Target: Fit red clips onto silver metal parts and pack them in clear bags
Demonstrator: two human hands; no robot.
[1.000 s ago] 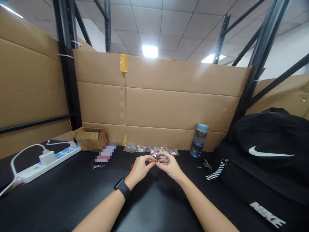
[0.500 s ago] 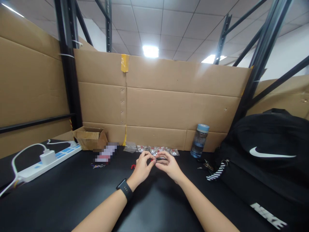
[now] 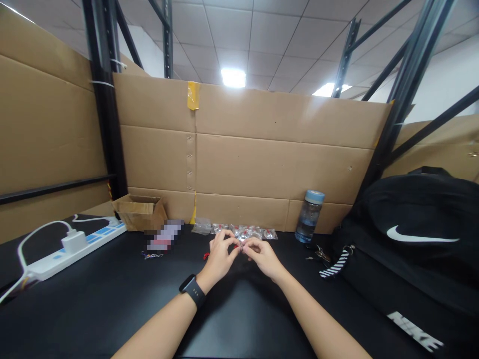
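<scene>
My left hand (image 3: pixel 220 253) and my right hand (image 3: pixel 262 255) meet fingertip to fingertip above the black table (image 3: pixel 239 324). Each is closed in a pinch. Between them is something small with a bit of red on it, mostly covered by the fingers and too small to name. Beside my left hand lies a small red item (image 3: pixel 205 256), partly hidden by that hand. Just behind both hands, several clear plastic packets (image 3: pixel 270 234) with shiny round contents and red spots are lined up along the cardboard wall. A black watch (image 3: pixel 192 290) is on my left wrist.
On the left are a white power strip (image 3: pixel 48 267), an open cardboard box (image 3: pixel 139 214) and a small chain-like trinket (image 3: pixel 151 256). To the right stand a blue-capped water bottle (image 3: pixel 310 217), keys (image 3: pixel 322 255) with a striped strap, and a black backpack (image 3: pixel 415 249). Cardboard (image 3: pixel 243 164) walls the back.
The fingers of my right hand have drawn in from a looser curl to a tighter pinch against my left fingertips. The objects on the table stay where they were.
</scene>
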